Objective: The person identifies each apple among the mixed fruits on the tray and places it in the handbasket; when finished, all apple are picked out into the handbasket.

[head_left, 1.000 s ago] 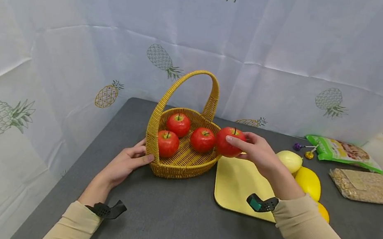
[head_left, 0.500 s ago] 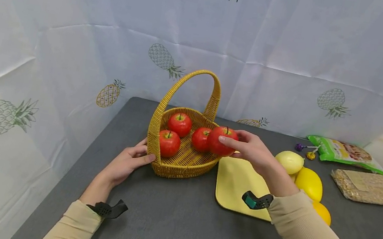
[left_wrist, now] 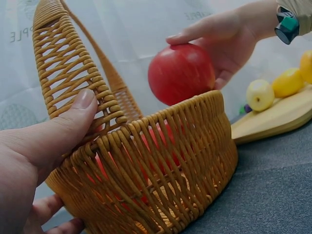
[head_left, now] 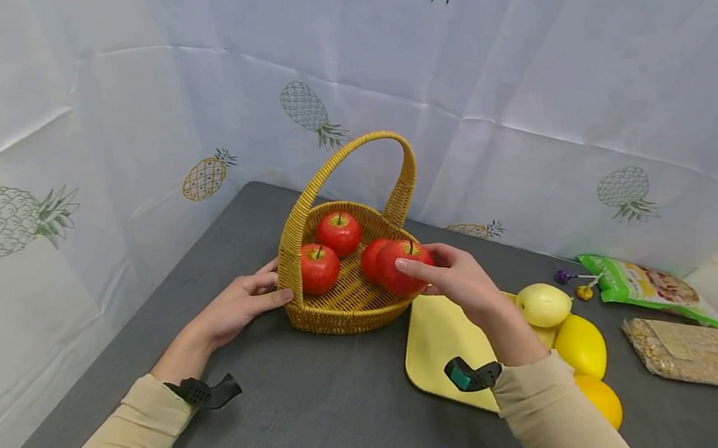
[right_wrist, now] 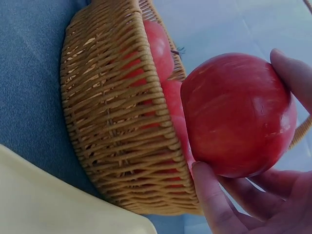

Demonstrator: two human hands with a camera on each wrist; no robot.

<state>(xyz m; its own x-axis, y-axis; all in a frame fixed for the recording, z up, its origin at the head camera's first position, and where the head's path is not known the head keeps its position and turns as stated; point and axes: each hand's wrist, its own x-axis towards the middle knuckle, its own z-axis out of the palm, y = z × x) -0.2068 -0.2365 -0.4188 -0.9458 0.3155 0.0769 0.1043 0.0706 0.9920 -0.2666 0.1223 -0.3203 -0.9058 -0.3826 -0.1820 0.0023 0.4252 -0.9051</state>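
A yellow woven basket point(head_left: 336, 322) with a tall arched handle stands on the grey table. My left hand point(head_left: 240, 307) grips its left end, thumb on the handle's base point(left_wrist: 73, 68) and fingers against the outer wall. My right hand point(head_left: 466, 280) holds a red apple point(head_left: 402, 270) between thumb and fingers. That apple is over the basket's right rim, as the left wrist view also shows. Inside the basket lie a red apple point(head_left: 339, 233) at the back, another apple point(head_left: 318, 271) by the handle, and a third apple point(head_left: 371, 256), partly hidden behind the held one.
Right of the basket lies a yellow board point(head_left: 444, 355). A pale yellow fruit point(head_left: 543, 306), a yellow fruit point(head_left: 582, 347) and an orange fruit point(head_left: 602, 401) are beyond my right wrist. Farther right are lollipops point(head_left: 584, 292), a green packet point(head_left: 658, 291) and a grain-filled bag point(head_left: 691, 353).
My right hand has carried the apple leftward and slightly down, from beside the basket's right rim to over it, covering more of the third apple. The left hand keeps its grip on the basket.
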